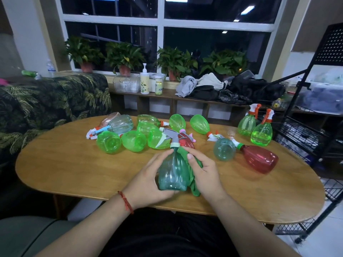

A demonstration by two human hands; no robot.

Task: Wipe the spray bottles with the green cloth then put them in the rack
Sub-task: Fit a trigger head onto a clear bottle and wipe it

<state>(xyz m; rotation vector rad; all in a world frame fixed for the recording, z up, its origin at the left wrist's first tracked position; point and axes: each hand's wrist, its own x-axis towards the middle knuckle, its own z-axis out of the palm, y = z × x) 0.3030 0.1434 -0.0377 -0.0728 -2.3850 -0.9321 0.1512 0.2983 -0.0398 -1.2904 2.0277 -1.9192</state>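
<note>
A teal spray bottle [173, 172] with a grey trigger head stands upright near the front of the oval wooden table [74, 169]. My left hand [148, 180] grips its left side and base. My right hand [203, 170] holds the green cloth [193, 175] against the bottle's right side, thumb on the cloth near the neck. Several green bottles [133, 140], a red bottle [259, 160] and a teal bottle [224, 149] lie on the table behind. Two green bottles [261, 133] stand upright at the table's right end, beside the black wire rack [304, 134].
A sofa with a leaf-print cover [52, 104] stands left of the table. A low shelf [167, 93] under the window carries potted plants, a pump bottle, jars and a heap of clothes. The rack's lower wire tiers reach toward the table's right edge.
</note>
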